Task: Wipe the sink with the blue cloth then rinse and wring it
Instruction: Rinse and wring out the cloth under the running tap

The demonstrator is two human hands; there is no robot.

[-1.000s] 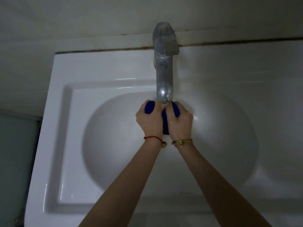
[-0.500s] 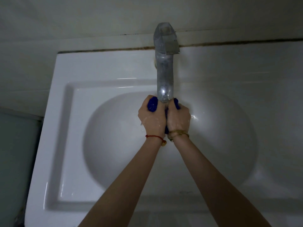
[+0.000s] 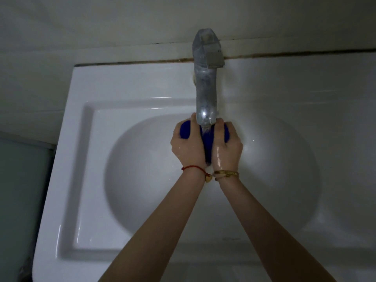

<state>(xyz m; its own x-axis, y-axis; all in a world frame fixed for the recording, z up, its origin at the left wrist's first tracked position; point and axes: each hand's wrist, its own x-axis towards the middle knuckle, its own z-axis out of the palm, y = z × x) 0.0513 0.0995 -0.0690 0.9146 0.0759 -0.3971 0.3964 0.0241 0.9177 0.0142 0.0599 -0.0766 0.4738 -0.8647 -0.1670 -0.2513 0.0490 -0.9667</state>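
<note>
Just under the tap spout (image 3: pixel 205 119) at centre frame, above the sink (image 3: pixel 126 180) bowl, the bunched blue cloth (image 3: pixel 207 143) lies crosswise between left hand (image 3: pixel 188 147) and right hand (image 3: pixel 226 148), both clenched around its ends, equally near for wringing.

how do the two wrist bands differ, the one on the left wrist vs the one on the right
The left wrist band is a thin red string with a small gold charm hanging at its inner side; the right wrist band is a wider gold-coloured bangle with no red. The right one sits just below a visibly wet right hand. Both sit right at the wrist, nearly touching each other.
</note>
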